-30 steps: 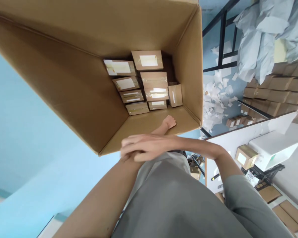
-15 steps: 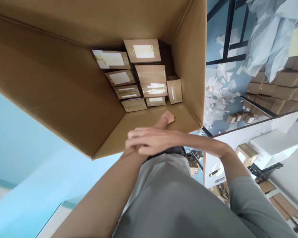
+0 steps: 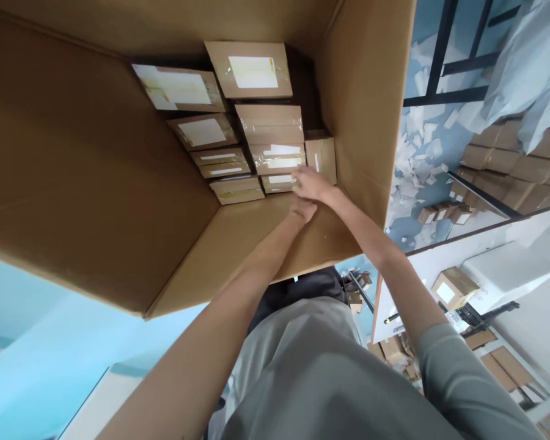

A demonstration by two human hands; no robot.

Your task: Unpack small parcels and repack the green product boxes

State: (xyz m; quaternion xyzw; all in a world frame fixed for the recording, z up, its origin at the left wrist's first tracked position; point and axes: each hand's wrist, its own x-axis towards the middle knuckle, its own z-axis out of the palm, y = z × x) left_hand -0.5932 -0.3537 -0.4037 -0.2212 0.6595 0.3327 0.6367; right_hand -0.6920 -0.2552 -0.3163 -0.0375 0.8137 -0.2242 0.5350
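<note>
A large open carton fills the upper left of the head view, with several small brown cardboard boxes stacked inside. Both of my arms reach into it. My right hand has its fingers bent at the right end of a small labelled box, beside an upright box. Whether it grips anything is hidden. Just below it, close to the carton's near wall, is my left hand, its fingers mostly hidden behind the right hand. Taped boxes with white labels stand farther in.
To the right, paper scraps litter the blue floor near a black metal frame. Stacked brown boxes stand beyond. A white table holds a box and a dark pen-like object. My body is right below the carton.
My right hand has moved from above my left forearm forward into the carton, beside the left hand. The view has come closer to the boxes.
</note>
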